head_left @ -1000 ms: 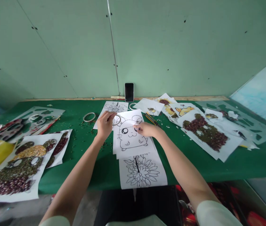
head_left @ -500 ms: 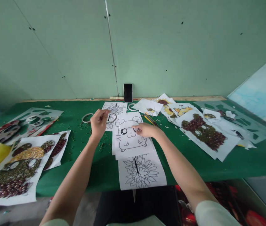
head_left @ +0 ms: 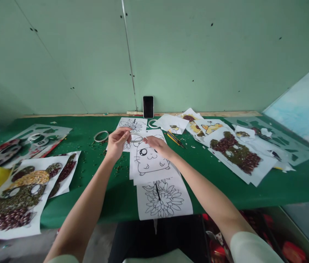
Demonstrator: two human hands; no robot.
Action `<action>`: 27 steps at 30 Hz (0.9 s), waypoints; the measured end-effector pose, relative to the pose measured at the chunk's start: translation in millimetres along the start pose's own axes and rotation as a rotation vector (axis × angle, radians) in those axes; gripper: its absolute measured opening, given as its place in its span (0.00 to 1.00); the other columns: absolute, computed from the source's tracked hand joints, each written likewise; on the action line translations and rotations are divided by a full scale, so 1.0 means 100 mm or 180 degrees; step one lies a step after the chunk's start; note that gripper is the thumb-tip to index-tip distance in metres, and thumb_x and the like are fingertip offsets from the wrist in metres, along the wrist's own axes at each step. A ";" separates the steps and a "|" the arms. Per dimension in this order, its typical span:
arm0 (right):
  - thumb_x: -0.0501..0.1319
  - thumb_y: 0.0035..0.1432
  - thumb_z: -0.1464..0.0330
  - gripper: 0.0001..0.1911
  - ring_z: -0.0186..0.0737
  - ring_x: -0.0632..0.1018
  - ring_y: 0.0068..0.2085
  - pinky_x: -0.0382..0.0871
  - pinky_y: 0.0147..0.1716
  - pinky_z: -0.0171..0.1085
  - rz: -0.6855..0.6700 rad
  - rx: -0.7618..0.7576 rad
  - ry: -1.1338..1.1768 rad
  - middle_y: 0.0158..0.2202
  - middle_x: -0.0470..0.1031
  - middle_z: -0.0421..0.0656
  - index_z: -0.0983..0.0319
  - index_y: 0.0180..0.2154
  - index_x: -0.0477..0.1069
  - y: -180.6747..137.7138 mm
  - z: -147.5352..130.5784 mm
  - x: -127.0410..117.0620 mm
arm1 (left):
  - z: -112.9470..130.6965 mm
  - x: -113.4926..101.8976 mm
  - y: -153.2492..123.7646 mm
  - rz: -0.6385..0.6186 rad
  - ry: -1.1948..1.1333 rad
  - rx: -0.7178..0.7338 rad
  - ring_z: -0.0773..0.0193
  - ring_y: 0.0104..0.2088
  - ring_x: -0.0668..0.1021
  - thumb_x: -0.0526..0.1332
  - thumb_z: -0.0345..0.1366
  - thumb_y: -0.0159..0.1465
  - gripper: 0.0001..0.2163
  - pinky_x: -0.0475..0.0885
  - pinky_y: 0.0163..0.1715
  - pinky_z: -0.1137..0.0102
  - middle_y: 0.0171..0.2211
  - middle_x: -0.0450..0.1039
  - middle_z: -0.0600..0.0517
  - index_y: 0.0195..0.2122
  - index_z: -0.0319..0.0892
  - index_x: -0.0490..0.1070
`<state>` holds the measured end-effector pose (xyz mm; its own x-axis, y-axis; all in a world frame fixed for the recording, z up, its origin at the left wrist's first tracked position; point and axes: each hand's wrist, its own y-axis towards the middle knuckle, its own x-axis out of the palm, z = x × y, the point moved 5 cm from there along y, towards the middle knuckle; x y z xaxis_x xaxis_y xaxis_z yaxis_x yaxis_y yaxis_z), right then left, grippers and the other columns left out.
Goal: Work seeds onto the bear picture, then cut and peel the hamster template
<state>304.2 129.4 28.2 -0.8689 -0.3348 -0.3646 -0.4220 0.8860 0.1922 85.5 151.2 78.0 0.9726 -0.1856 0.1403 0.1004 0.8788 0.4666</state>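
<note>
Pinching pale ring point(head_left: 136, 140): left hand point(head_left: 117, 144) | right hand point(head_left: 159, 147) at its rim, grip unclear | littered green table point(head_left: 225, 191) | green wall point(head_left: 176, 54)

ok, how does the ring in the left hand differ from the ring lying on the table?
The held ring is pinched in the left hand; the table ring lies untouched. The held ring shows against the paper drawings, the table ring against the green tabletop. The right hand is close to the held ring, away from the table ring. Both are pale, open-centred rings.
</note>
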 end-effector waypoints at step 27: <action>0.55 0.77 0.62 0.20 0.46 0.82 0.40 0.73 0.47 0.42 0.0884 -0.0081 -0.1595 0.39 0.86 0.48 0.58 0.52 0.85 -0.05 -0.05 -0.32 | -0.42 -0.10 -0.05 -0.0791 0.2614 -0.0277 0.55 0.26 0.83 0.67 0.39 0.68 0.13 0.69 0.26 0.67 0.29 0.86 0.48 0.53 0.46 0.83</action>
<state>332.8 134.3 43.6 -0.7220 0.1078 -0.6834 -0.2069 0.9089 0.3620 83.7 167.3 37.1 0.7606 -0.0298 -0.6486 0.3135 0.8916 0.3267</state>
